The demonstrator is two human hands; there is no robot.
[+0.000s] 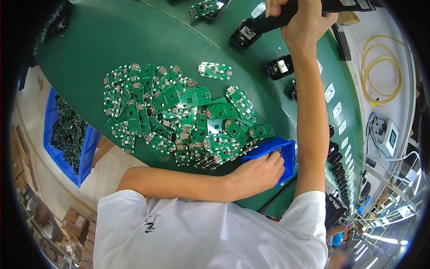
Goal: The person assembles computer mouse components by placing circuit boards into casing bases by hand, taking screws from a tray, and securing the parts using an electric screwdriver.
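My left hand (262,175) reaches into a small blue bin (290,166) at the table's near edge. Its fingers are bent together; whatever they pinch is hidden. Far up and to the right, my right hand (307,27) is wrapped round a long black handheld device (280,20). The device's lower left end meets a black housing (242,38) with a metal part and thin wires; I cannot tell whether the two are joined. A big heap of green circuit boards (179,105) lies left of the bin. One single circuit board (215,71) sits apart, beyond the heap.
Another black housing (280,67) with a white part stands beside my right forearm. Rows of white plastic pieces (337,109) and black parts line the right side of the green table (148,31). Below the table's left edge is a large blue crate (89,150) of circuit boards.
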